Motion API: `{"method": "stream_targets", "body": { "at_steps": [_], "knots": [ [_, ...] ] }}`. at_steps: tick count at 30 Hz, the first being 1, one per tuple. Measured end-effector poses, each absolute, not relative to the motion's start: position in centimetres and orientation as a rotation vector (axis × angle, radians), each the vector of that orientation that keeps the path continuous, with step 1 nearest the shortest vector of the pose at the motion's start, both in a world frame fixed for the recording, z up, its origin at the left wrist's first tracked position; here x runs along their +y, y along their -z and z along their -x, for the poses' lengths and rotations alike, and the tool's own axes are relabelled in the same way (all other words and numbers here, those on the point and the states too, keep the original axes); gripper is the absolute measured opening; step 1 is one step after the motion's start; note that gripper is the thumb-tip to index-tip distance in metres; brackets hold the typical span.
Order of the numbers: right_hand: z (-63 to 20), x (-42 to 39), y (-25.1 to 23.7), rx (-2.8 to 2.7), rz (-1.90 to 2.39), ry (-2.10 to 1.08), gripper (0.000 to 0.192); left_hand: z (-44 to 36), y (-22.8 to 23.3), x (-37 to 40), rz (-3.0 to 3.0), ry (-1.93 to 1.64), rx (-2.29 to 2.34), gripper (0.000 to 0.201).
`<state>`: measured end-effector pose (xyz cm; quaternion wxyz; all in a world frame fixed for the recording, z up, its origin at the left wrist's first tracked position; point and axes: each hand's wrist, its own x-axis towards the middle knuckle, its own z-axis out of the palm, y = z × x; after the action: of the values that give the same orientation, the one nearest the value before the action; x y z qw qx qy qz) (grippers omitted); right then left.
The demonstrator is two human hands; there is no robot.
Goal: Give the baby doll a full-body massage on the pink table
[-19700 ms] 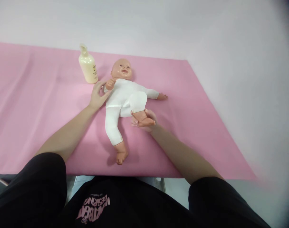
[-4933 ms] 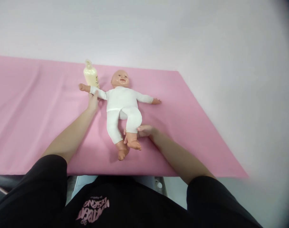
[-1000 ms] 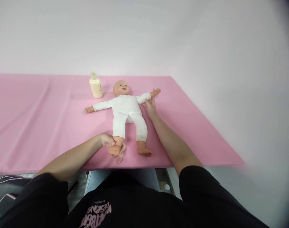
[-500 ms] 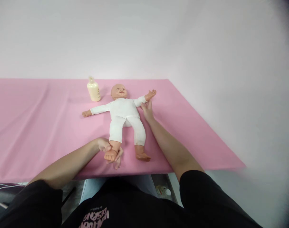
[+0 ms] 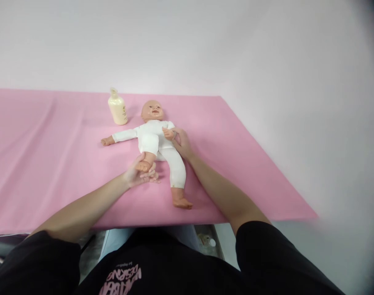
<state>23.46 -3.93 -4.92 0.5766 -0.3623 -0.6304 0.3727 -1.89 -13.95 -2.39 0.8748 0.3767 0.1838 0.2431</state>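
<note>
The doll (image 5: 166,143) is lying face up on the pink worktop (image 5: 236,176); the left grip (image 5: 135,173) is clasping its bent leg's ankle, the right grip (image 5: 183,143) is holding its opposite forearm over the torso. A pump bottle (image 5: 118,112) is standing near the head.

Baby doll (image 5: 151,141): solid white cloth body, sleeves and legs; head (image 5: 152,111), hands (image 5: 107,141) and feet (image 5: 181,203) peach-tan. Pump bottle (image 5: 117,110): pale cream-yellow, small dark lettering. Tabletop (image 5: 233,176): solid pink cover, slightly darker along creases. Wall (image 5: 187,49): greyish white. T-shirt (image 5: 168,266): black, pink printed lettering. Trousers (image 5: 113,241): pale blue.
</note>
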Motion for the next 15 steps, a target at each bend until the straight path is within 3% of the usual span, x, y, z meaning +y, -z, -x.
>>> {"method": "stream_targets", "body": {
  "at_steps": [5,10,15],
  "knots": [
    [-23.3,-4.4,4.2,-1.503,0.872,-0.920,0.033,1.8,2.4,-14.2,-0.812,-0.399,0.349,0.068],
    [-23.6,-3.5,4.9,-1.175,0.843,-0.987,0.036,2.9,1.8,-14.4,-1.019,0.052,0.142,0.074],
    [-24.7,-1.2,6.5,-0.958,0.880,-0.882,0.038,3.3,1.8,-14.1,-1.203,0.271,0.047,0.057]
  ]
}}
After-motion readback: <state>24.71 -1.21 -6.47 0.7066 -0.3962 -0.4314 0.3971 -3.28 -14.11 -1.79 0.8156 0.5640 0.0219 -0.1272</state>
